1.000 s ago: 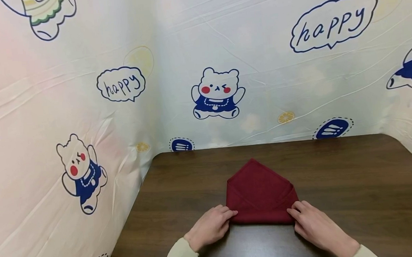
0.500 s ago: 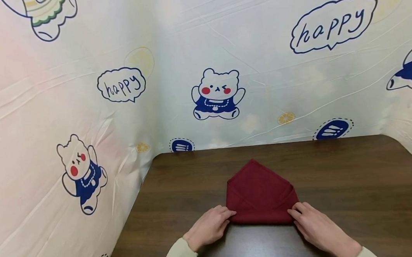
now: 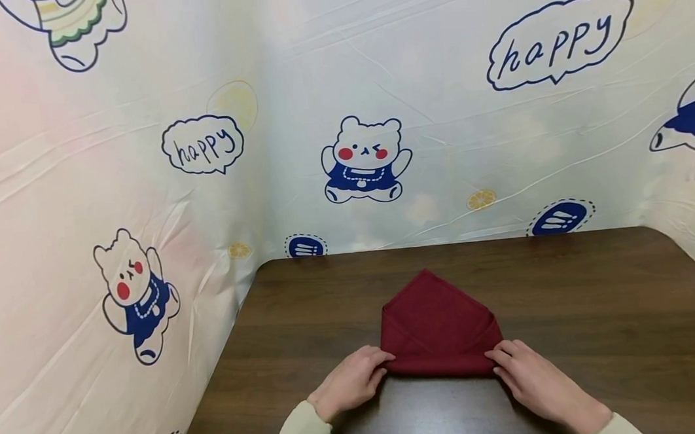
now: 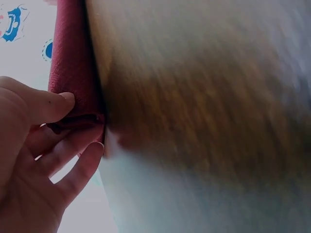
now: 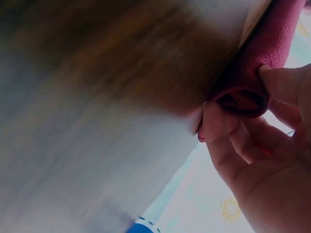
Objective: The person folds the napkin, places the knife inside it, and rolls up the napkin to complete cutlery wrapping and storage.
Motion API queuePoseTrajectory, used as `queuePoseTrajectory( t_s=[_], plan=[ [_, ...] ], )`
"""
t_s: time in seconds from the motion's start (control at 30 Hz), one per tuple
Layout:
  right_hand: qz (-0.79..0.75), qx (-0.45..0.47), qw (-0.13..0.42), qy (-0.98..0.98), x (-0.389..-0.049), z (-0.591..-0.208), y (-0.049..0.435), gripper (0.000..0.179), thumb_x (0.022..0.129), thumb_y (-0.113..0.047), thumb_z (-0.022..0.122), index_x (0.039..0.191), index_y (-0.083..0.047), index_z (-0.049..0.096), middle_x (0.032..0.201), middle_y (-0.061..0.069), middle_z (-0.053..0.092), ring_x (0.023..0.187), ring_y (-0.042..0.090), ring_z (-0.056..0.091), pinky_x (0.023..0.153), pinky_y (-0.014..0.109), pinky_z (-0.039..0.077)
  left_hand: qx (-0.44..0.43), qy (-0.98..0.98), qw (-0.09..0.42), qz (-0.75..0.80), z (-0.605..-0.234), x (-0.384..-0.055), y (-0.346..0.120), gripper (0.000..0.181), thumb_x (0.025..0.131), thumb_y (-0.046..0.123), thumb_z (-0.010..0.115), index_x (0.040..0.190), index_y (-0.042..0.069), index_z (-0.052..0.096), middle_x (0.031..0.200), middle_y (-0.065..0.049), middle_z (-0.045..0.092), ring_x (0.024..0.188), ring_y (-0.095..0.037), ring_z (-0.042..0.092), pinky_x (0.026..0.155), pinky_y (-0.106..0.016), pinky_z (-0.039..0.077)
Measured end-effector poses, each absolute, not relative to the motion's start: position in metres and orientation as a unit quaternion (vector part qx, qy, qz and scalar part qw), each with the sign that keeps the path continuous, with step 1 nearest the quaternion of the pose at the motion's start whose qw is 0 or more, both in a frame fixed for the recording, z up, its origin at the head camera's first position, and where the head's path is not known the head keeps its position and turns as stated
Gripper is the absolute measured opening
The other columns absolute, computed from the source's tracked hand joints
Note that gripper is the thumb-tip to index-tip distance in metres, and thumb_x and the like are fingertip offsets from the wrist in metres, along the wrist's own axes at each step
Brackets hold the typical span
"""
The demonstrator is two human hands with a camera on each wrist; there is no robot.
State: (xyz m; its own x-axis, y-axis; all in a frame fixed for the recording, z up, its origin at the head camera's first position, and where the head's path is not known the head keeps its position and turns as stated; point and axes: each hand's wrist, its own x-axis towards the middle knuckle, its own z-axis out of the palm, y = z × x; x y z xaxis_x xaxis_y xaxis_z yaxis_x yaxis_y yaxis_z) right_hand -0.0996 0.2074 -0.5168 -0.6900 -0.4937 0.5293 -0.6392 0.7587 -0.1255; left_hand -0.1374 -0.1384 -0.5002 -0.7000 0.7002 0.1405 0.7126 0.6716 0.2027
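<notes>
A dark red cloth [image 3: 438,320] lies on the table, folded into an envelope shape with its point toward the far edge. Its near edge is a thick rolled band, and the hollow end of that roll [image 5: 243,99] shows in the right wrist view. At the left end my left hand [image 3: 351,380] pinches the band, thumb on top and fingers at the end and underside. My right hand [image 3: 539,380] holds the opposite end the same way. In the left wrist view, layered folds [image 4: 80,121] show between thumb and fingers.
The dark wood-grain table [image 3: 593,296] has rounded far corners. Pale printed sheeting [image 3: 434,75] with cartoon bears and "happy" bubbles hangs behind it and along the left side.
My left fingertips have slid slightly outward along the band's end. The right hand has barely moved, and the cloth keeps its shape and place.
</notes>
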Motion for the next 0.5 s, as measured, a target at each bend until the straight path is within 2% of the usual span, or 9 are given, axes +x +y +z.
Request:
queuePoseTrajectory(
  t_s=[0.23,0.37,0.5],
  plan=[
    [0.181,0.274,0.199,-0.923,-0.100,-0.512,0.206,0.022,0.077,-0.008,0.077,0.097,-0.015,0.069,0.093,-0.010,0.061,0.084,0.008,0.055,0.072,0.028,0.051,-0.329,-0.918,-0.035,-0.218,-0.500,-0.143,-0.141,0.019,0.094,0.014,0.060,0.112,0.015,0.068,0.110,0.005,0.070,0.103,-0.007,0.064,0.089,-0.027,0.051],
    [0.191,0.260,0.166,-0.932,-0.101,-0.506,0.206,0.018,0.081,-0.010,0.074,0.098,-0.014,0.070,0.095,-0.009,0.063,0.088,0.011,0.059,0.076,0.031,0.052,-0.313,-0.918,-0.034,-0.240,-0.500,-0.144,-0.141,0.019,0.095,0.015,0.060,0.112,0.014,0.068,0.109,0.003,0.070,0.101,-0.006,0.065,0.086,-0.026,0.052],
    [0.206,0.250,0.137,-0.936,-0.104,-0.503,0.207,0.015,0.085,-0.011,0.071,0.099,-0.014,0.069,0.096,-0.008,0.065,0.089,0.013,0.062,0.078,0.034,0.052,-0.299,-0.922,-0.032,-0.244,-0.500,-0.145,-0.140,0.021,0.097,0.016,0.057,0.114,0.012,0.068,0.113,0.001,0.070,0.105,-0.009,0.065,0.089,-0.028,0.053]
  ],
)
